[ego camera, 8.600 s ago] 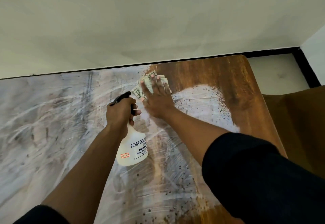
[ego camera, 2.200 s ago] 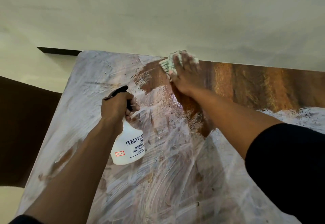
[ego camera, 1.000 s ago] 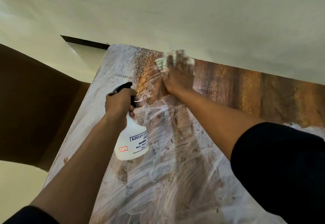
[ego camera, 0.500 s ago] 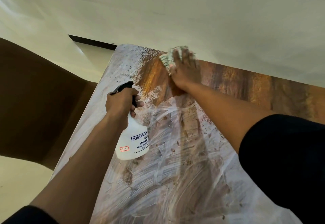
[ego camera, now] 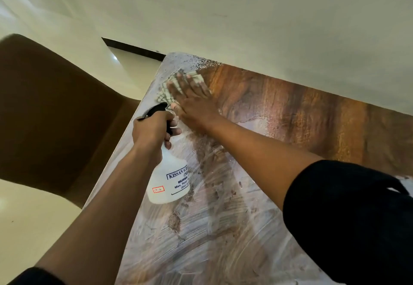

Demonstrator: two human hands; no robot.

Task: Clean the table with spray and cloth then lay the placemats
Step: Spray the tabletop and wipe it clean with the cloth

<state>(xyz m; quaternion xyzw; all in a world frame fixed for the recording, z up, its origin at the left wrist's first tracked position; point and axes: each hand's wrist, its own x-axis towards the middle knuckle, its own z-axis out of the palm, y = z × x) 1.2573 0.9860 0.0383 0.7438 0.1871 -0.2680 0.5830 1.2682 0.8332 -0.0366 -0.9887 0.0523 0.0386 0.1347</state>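
The wooden table (ego camera: 290, 114) is smeared with white foam over its near and left parts; a strip along the far edge shows bare brown wood. My right hand (ego camera: 192, 101) lies flat on a checked cloth (ego camera: 165, 92), pressing it on the table near the far left corner. My left hand (ego camera: 152, 130) grips the neck and black trigger of a white spray bottle (ego camera: 169, 181), held just above the foamy surface, nozzle pointing left. No placemats are in view.
A brown chair (ego camera: 55, 110) stands close against the table's left edge. A pale wall (ego camera: 245, 16) runs right behind the table's far edge. Cream floor (ego camera: 29, 224) shows at lower left.
My right hand has slid the cloth left and a little nearer, toward the far left corner, leaving more bare wood to its right. The bottle hand has stayed where it was.
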